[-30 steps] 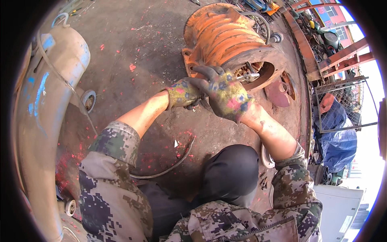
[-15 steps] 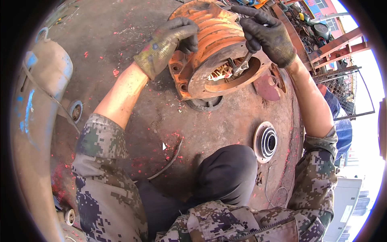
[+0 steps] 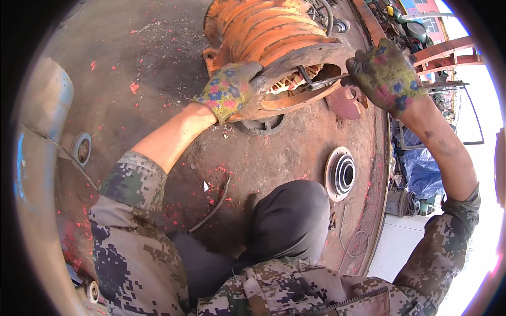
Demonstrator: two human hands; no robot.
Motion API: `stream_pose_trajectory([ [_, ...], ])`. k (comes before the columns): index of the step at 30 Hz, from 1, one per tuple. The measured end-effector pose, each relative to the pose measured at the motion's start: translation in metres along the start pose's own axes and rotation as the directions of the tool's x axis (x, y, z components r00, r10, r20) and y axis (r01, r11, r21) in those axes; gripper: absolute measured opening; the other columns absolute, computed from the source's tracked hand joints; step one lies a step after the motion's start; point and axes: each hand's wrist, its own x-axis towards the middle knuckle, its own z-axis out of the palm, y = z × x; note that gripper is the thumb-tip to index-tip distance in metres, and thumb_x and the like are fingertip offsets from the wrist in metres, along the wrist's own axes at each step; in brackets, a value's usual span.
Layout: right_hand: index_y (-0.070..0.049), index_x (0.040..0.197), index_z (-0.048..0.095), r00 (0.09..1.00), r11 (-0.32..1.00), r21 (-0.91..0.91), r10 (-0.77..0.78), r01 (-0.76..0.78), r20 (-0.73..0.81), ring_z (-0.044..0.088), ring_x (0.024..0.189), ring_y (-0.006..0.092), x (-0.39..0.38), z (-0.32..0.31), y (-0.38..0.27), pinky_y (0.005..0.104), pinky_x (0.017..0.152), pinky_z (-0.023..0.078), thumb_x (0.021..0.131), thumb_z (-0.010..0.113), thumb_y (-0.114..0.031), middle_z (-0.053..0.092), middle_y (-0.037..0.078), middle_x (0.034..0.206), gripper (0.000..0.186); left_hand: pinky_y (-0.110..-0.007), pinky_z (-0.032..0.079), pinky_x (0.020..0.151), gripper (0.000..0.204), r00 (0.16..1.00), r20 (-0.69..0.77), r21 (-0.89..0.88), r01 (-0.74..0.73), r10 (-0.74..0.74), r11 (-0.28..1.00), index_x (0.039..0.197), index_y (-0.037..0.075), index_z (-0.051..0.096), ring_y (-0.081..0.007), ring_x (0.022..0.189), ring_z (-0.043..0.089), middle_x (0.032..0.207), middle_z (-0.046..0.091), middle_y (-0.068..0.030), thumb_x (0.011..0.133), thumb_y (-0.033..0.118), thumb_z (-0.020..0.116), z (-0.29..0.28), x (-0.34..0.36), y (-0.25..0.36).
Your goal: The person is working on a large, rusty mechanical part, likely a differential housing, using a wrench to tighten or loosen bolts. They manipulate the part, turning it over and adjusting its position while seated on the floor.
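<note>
An orange ribbed motor housing lies on its side on the ground, its round open end facing me. Coil windings show inside, partly in shadow. My left hand, in a dirty flowered glove, grips the left side of the flange rim; some fingertips are hidden. My right hand, gloved alike, is closed round the handle of a metal wrench to the right of the opening. The wrench's head meets a dark rod in the mouth of the housing.
A round flange cover with concentric rings lies near my knee. Beyond it is a reddish plate. A bent hose lies on the ground. At left stands a large beige-and-blue metal body; red steel beams are at right.
My left hand has moved down onto the flange rim. My right hand has swung right and down, turning its back to view, with the wrench now lying more level across the opening.
</note>
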Motion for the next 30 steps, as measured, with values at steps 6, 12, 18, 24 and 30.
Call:
stream_pose_trajectory([
  [6, -0.006, 0.084, 0.063, 0.956, 0.769, 0.629, 0.256, -0.113, -0.141, 0.066, 0.073, 0.0373, -0.011, 0.149, -0.037, 0.0439, 0.066, 0.05, 0.099, 0.062, -0.041, 0.065, 0.013, 0.076, 0.038, -0.045, 0.054, 0.084, 0.023, 0.998, -0.034, 0.04, -0.042, 0.043, 0.998, 0.112, 0.001, 0.068, -0.0382, 0.098, 0.07, 0.103, 0.07, -0.0215, 0.097, 0.018, 0.066, -0.016, -0.013, -0.019],
  [12, -0.001, 0.1, 0.064, 0.692, -0.736, 0.378, 0.668, 0.562, 0.272, 0.057, 0.065, 0.0197, 0.106, 0.156, -0.313, 0.0361, 0.068, 0.054, 0.1, 0.039, -0.074, 0.064, 0.007, 0.079, 0.077, -0.048, 0.052, 0.077, 0.02, 0.994, -0.066, 0.074, -0.088, 0.093, 0.993, 0.1, 0.001, 0.066, -0.0425, 0.092, 0.067, 0.094, 0.068, -0.021, 0.095, 0.02, 0.068, -0.003, 0.0, -0.005],
  [18, 0.002, 0.113, 0.069, 0.725, -0.83, 0.456, 0.525, 0.32, 0.447, 0.073, 0.089, 0.0218, 0.115, 0.081, -0.278, 0.0354, 0.081, 0.06, 0.105, 0.029, -0.07, 0.075, 0.012, 0.097, 0.082, -0.048, 0.052, 0.076, 0.053, 0.987, 0.027, 0.151, 0.153, -0.159, 0.977, 0.097, 0.0, 0.068, -0.0409, 0.092, 0.069, 0.089, 0.069, -0.0206, 0.101, 0.052, 0.059, -0.005, -0.027, -0.027],
  [24, 0.003, 0.083, 0.07, 0.763, -0.614, 0.757, 0.373, -0.223, 0.527, 0.068, 0.063, 0.0197, 0.093, 0.06, -0.231, 0.0348, 0.063, 0.055, 0.106, 0.033, -0.066, 0.068, 0.01, 0.065, 0.082, -0.027, 0.049, 0.056, 0.057, 0.806, 0.297, -0.332, 0.59, -0.513, 0.736, 0.111, 0.004, 0.064, -0.0108, 0.064, 0.064, 0.074, 0.063, -0.0036, 0.102, 0.06, 0.055, -0.015, -0.058, -0.002],
  [30, -0.006, 0.126, 0.063, 0.753, 0.614, 0.788, 0.535, -0.036, -0.383, 0.066, 0.097, 0.0344, 0.076, 0.025, -0.212, 0.0463, 0.084, 0.052, 0.087, 0.074, -0.022, 0.067, 0.013, 0.109, 0.044, -0.028, 0.054, 0.071, 0.019, 0.905, 0.208, -0.696, 0.404, -0.372, 0.593, 0.109, 0.004, 0.064, -0.0092, 0.083, 0.065, 0.092, 0.066, -0.0041, 0.106, 0.021, 0.057, -0.003, -0.06, -0.034],
])
